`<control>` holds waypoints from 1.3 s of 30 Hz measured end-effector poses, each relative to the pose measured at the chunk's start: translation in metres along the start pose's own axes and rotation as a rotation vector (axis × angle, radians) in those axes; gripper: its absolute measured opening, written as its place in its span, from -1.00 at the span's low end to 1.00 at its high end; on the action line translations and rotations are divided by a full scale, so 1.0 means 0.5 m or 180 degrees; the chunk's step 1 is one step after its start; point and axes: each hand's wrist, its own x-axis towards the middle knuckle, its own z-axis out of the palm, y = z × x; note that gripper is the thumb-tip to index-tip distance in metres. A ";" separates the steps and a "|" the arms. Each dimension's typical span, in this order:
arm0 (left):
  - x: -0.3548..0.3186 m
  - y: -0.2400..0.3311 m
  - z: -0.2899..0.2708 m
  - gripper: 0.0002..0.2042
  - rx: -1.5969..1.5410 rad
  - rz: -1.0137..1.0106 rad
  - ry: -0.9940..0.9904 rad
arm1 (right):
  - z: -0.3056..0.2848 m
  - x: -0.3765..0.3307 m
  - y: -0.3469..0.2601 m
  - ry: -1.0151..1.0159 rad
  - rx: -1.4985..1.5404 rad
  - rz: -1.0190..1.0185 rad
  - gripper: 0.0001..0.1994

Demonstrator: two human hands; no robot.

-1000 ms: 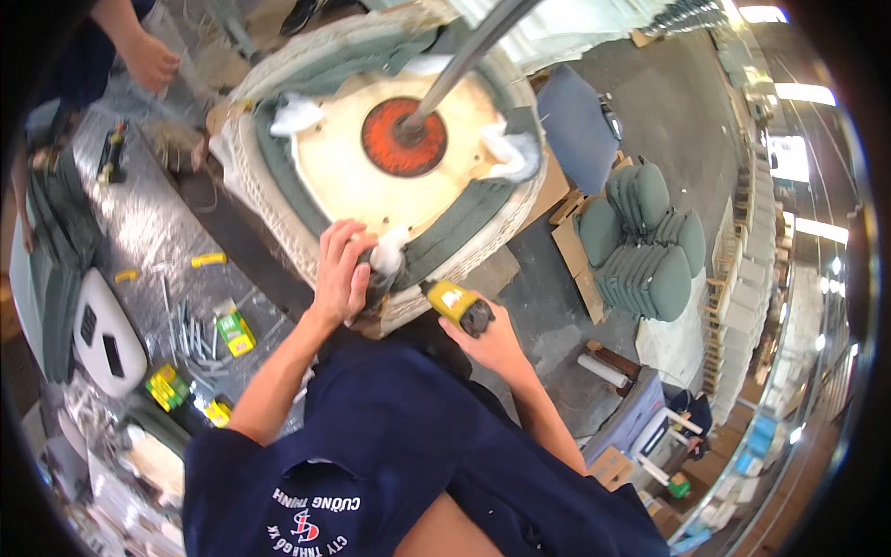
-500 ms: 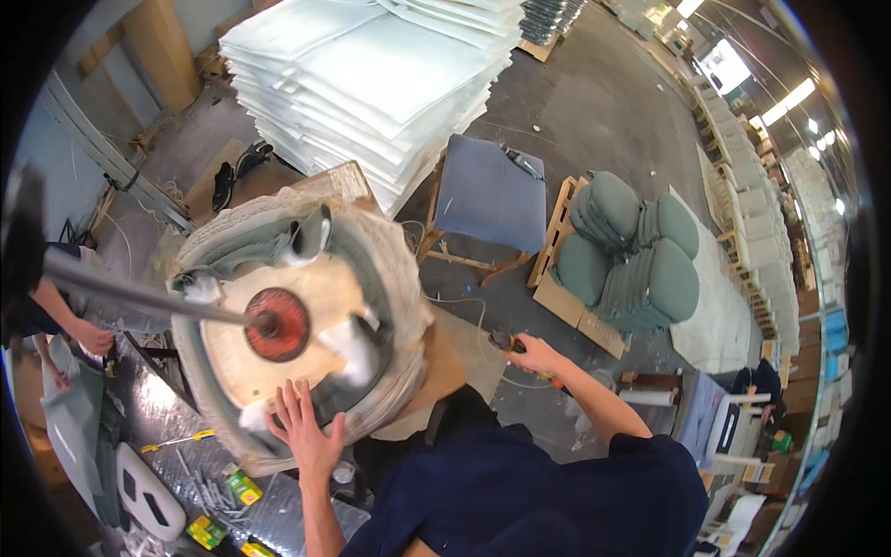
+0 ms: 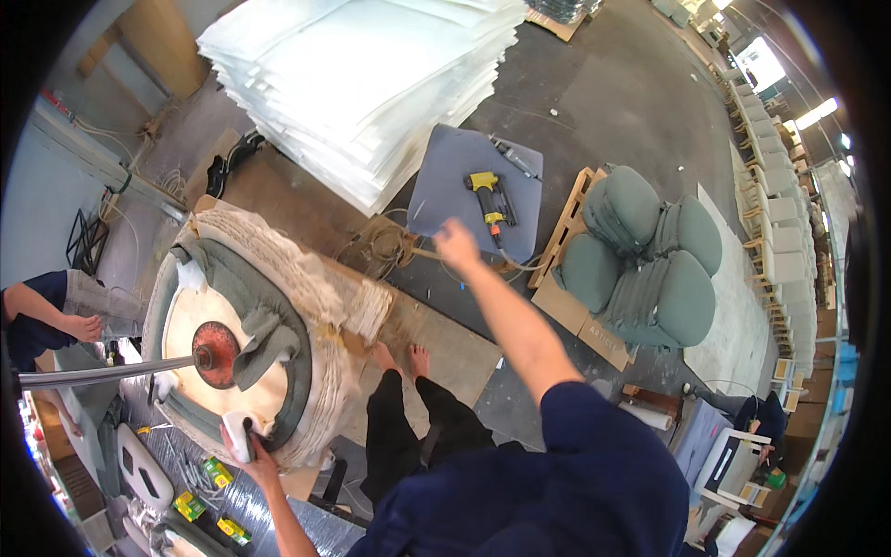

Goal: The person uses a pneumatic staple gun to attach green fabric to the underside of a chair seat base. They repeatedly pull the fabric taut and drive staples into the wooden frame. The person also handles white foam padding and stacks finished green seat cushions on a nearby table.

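Note:
In front of me at the left, a round wooden board (image 3: 197, 311) lies on a padded form wrapped in grey-green fabric (image 3: 295, 371). A red disc (image 3: 215, 355) on a metal shaft (image 3: 111, 379) presses against the board. My left hand (image 3: 257, 461) is at the near rim, its fingers closed round a fabric flap (image 3: 238, 436) with a white underside. My right hand (image 3: 457, 245) is stretched forward beside the blue-grey stool (image 3: 445, 176), smeared by motion; its finger shape is unclear. A yellow and black staple gun (image 3: 488, 200) lies on the stool with its hose attached.
A grey tool (image 3: 515, 158) also lies on the stool. Behind stands a tall stack of white sheets (image 3: 362, 84). Green cushions (image 3: 650, 265) are piled on a pallet at the right. Small yellow-green boxes (image 3: 190, 506) lie lower left. Another person's hand (image 3: 82, 327) shows at far left.
The staple gun has left my right hand and lies on the stool. My right arm has reached forward. My left hand has moved from lying spread on the board to its rim.

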 end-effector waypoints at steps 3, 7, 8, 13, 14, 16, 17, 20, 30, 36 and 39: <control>0.017 -0.038 -0.041 -0.39 0.0453 0.0227 -0.0049 | 0.110 -0.173 -0.045 -0.1344 0.0492 -0.0835 -0.59; 0.060 0.012 -0.024 -0.46 0.0521 0.0356 0.0128 | 0.148 -0.373 0.075 -0.1610 0.0294 -0.0500 -0.53; 0.057 0.024 -0.039 -0.45 0.0776 0.0411 0.0204 | 0.132 -0.411 0.086 -0.2202 0.0331 0.0443 -0.50; 0.075 0.061 -0.011 -0.44 0.0855 0.0450 0.0277 | -0.014 -0.545 0.446 -0.1886 -0.0445 0.1120 -0.51; 0.058 0.061 -0.047 -0.45 0.0954 0.0372 0.0471 | -0.042 -0.578 0.409 -0.1926 -0.0076 0.2050 -0.58; 0.047 0.053 -0.052 -0.46 0.0930 0.0325 0.0528 | -0.141 -0.630 0.469 -0.1775 -0.0122 0.2372 -0.62; 0.049 0.050 -0.053 -0.45 0.1023 0.0419 0.0495 | -0.180 -0.652 0.501 -0.1673 -0.0122 0.2584 -0.66; 0.059 0.054 -0.031 -0.47 0.0963 0.0443 0.0523 | -0.255 -0.715 0.582 -0.1338 -0.0013 0.3133 -0.73; 0.096 0.059 -0.028 -0.64 0.0365 0.0399 0.0806 | -0.106 -0.421 0.325 -0.0416 0.0630 -0.0507 -0.77; -0.004 0.209 -0.166 -0.78 -0.0207 0.0014 0.1415 | -0.106 -0.383 -0.255 0.0091 -0.0454 -0.3130 -0.18; -0.124 0.335 -0.359 -0.83 -0.0703 0.0275 0.1280 | -0.106 -0.530 -0.502 0.0012 -0.0608 -0.4202 -0.15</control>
